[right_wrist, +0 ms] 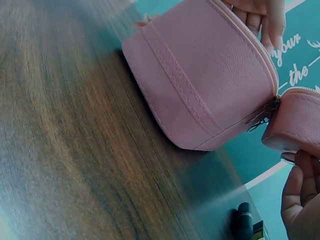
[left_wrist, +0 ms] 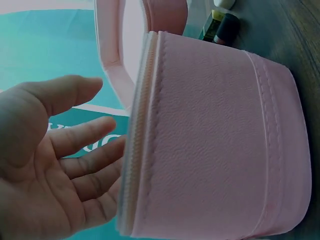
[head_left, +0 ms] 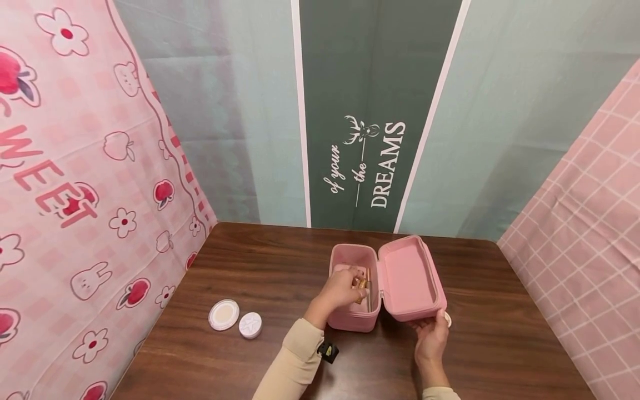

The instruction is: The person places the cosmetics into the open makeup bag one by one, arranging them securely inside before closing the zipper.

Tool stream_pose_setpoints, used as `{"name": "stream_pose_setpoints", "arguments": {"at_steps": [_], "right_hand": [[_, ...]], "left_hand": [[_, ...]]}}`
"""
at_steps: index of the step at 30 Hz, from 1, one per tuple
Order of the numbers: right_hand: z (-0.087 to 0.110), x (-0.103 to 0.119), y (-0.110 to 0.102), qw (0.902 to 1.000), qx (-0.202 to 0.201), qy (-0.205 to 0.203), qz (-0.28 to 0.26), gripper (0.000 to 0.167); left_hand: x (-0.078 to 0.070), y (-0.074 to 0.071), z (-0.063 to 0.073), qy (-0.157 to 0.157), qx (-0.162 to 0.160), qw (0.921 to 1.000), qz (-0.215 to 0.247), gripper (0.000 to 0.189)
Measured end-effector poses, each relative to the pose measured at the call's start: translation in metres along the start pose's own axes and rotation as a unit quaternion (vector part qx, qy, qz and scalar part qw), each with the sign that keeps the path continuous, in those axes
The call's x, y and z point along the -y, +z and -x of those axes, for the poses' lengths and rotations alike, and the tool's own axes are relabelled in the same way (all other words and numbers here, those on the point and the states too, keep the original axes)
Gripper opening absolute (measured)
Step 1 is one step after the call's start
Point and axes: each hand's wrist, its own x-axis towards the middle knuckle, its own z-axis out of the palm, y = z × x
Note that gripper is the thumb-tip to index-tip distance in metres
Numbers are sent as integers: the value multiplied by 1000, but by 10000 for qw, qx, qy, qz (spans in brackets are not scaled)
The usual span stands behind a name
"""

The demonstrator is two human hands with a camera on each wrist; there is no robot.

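A pink zip case (head_left: 354, 321) stands on the table, its lid (head_left: 407, 278) folded out to the right. My left hand (head_left: 345, 288) reaches over the case's opening. Its thumb (left_wrist: 75, 92) and fingers are spread apart in the left wrist view, some fingertips hidden behind the zip rim. A gold item (head_left: 361, 290) shows by those fingers in the head view, beside a slim stick-like item (head_left: 369, 294) inside the case. My right hand (head_left: 431, 338) holds the lid's near right corner, thumb at the edge and curled fingers underneath.
Left of the case lie an open round compact (head_left: 224, 314) and a white round lidded container (head_left: 250, 325). Beyond the lid are a dark tube (right_wrist: 244, 220) and a gold-and-dark box (right_wrist: 259, 231). A small white round thing (head_left: 448, 319) shows by the right hand. Fabric walls surround the table.
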Motion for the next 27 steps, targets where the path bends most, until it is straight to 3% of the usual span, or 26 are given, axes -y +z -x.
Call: {"name": "stream_pose_setpoints", "arguments": {"at_steps": [5,10,16,21,27], "right_hand": [[0,0,0,9999,-80,31,114,32],[-1,-3,-3,9999,-70,-8,112,31],[-4,-1,0,10000,-18,51,-82,31],[-5,3,3,9998,-75,84,-136,30],[-4,6,3,9997,-156,152,-129,30]], "left_hand": [[0,-4,8,387,68,9992,-103,19],[0,-8,16,350,130,9993,-75,24],[0,-13,26,207,-185,9972,-688,33],[-2,-14,34,143,-416,9894,-1384,33],[2,-12,43,335,-563,9815,-1798,31]]}}
